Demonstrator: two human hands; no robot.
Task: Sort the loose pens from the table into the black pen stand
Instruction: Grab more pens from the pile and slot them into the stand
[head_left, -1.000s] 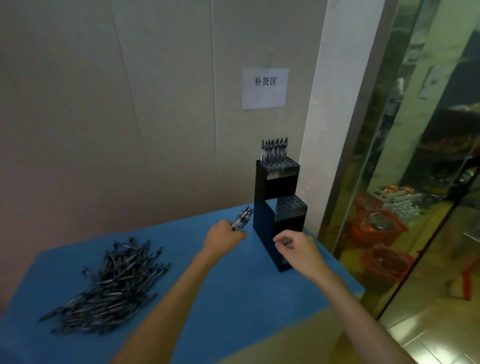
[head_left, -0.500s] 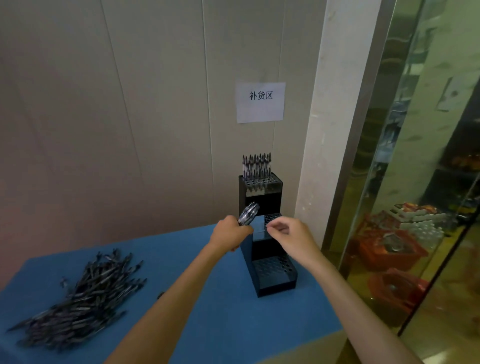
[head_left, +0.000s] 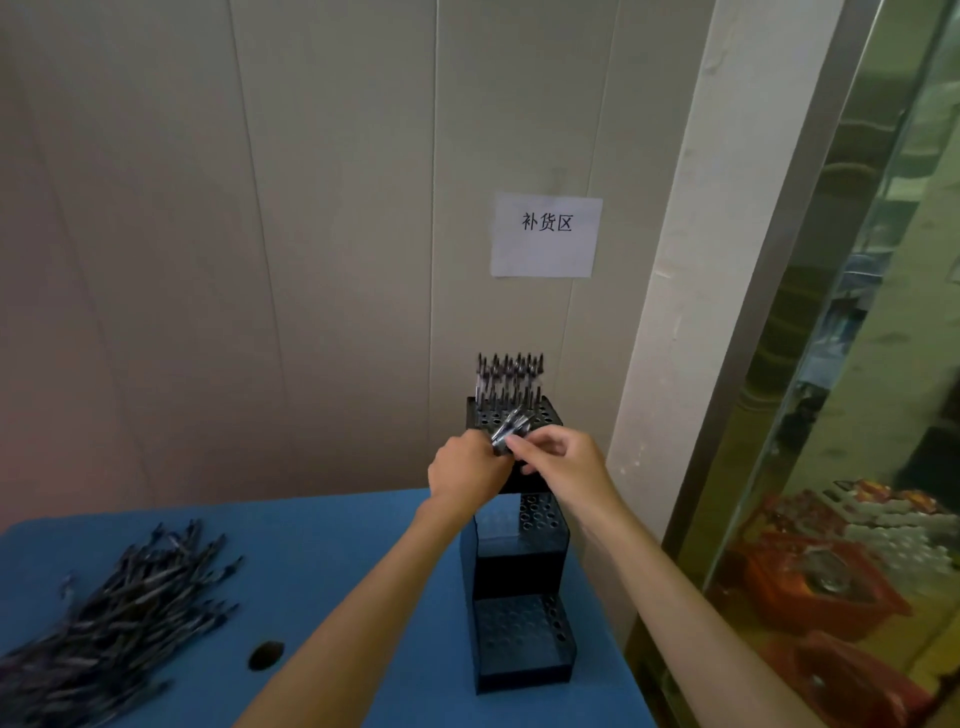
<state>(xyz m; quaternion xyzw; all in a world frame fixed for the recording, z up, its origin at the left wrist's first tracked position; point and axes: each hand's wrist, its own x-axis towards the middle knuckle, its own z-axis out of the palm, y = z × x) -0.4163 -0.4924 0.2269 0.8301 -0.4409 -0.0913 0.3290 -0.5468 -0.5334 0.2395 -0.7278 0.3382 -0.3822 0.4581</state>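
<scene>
Since the earlier frame, both hands have risen to the stand's (head_left: 519, 566) top tier. Left hand (head_left: 467, 470) grips a pen bundle (head_left: 511, 427); right hand (head_left: 563, 460) pinches it. Loose pens (head_left: 114, 613) lie at 9 o'clock.

Both hands now sit higher, in front of the top tier of the pen stand (head_left: 511, 415) rather than beside its lower tiers; the right hand (head_left: 563, 462), apart a second ago, now meets the left hand (head_left: 467, 470); its fingertips pinch the bundle of pens (head_left: 511, 426) held there.
</scene>
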